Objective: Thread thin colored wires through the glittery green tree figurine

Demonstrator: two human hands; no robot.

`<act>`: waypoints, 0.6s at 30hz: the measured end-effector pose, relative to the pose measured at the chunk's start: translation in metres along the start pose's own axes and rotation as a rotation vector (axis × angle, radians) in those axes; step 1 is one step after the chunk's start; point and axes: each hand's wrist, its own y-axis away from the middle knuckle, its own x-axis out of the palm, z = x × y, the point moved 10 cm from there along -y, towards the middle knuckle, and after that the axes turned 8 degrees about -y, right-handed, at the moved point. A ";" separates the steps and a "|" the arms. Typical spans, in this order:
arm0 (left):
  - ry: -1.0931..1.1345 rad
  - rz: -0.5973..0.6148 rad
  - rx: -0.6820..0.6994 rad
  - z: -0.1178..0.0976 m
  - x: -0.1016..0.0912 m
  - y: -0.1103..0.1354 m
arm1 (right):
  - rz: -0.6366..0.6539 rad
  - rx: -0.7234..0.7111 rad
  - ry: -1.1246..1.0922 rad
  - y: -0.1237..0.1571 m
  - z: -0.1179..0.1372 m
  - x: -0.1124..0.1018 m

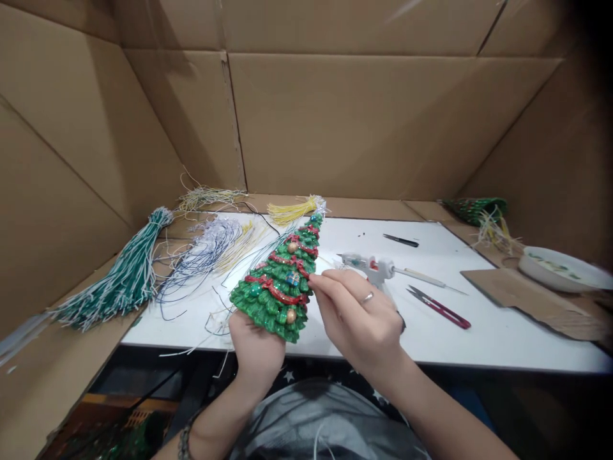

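Observation:
A green Christmas tree figurine (282, 281), trimmed with red garlands, gold balls and a small blue gift, is tilted above the white work surface. My left hand (258, 345) grips it from below, with its fingers mostly hidden behind the base. At the tree's right edge, the thumb and fingertips of my right hand (357, 310) are pinched together beside a red garland. A thin pale strand shows just above those fingertips; whether they hold it I cannot make out. Behind the right hand lies a glue gun (376, 269).
Right of the glue gun are a thin pointed tool (421, 276), red-handled thread snips (440, 306) and a black tool (401, 241). A white bowl (560, 281) stands beyond cardboard (531, 303). Green-white cords (124, 268), purple strands (205, 249) and yellow strands (292, 209) lie left and behind.

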 end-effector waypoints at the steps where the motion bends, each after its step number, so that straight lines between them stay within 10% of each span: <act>1: 0.027 -0.008 -0.030 0.005 0.000 0.000 | -0.012 0.039 -0.046 0.000 -0.004 -0.001; 6: 0.119 0.053 -0.159 0.030 0.006 0.001 | -0.062 0.206 -0.179 0.027 -0.030 -0.015; 10: 0.166 0.047 -0.181 0.035 0.004 -0.003 | -0.244 0.417 0.243 0.082 -0.071 -0.059; 18: 0.218 0.032 -0.166 0.033 0.005 -0.009 | 0.241 0.930 0.384 0.136 -0.178 -0.024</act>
